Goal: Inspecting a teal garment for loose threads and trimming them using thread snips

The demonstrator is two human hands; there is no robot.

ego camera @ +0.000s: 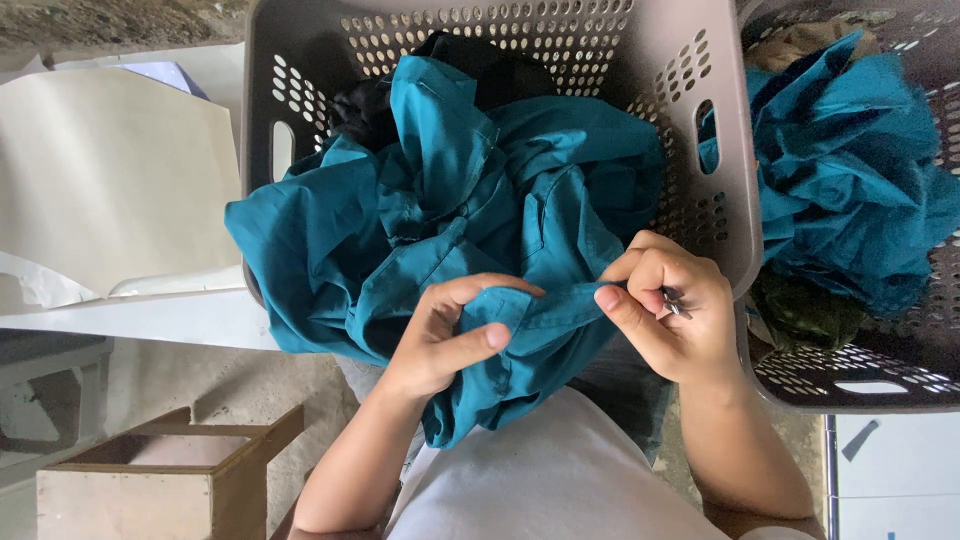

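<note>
A teal garment (450,215) spills out of a grey perforated laundry basket (690,120) over its near rim and onto my lap. My left hand (445,335) pinches a folded edge of the teal cloth between thumb and fingers. Just to its right, my right hand (670,315) holds the same edge with the thumb pressed on the cloth, and a small metal tool (672,302), partly hidden in the fist, sticks out between the fingers. A dark garment (480,65) lies deeper in the basket behind the teal one.
A second grey basket (880,380) at the right holds more teal cloth (840,170) and a dark green piece. Cream paper sheets (110,170) lie on a white surface at the left. A wooden box (170,480) stands on the floor at lower left.
</note>
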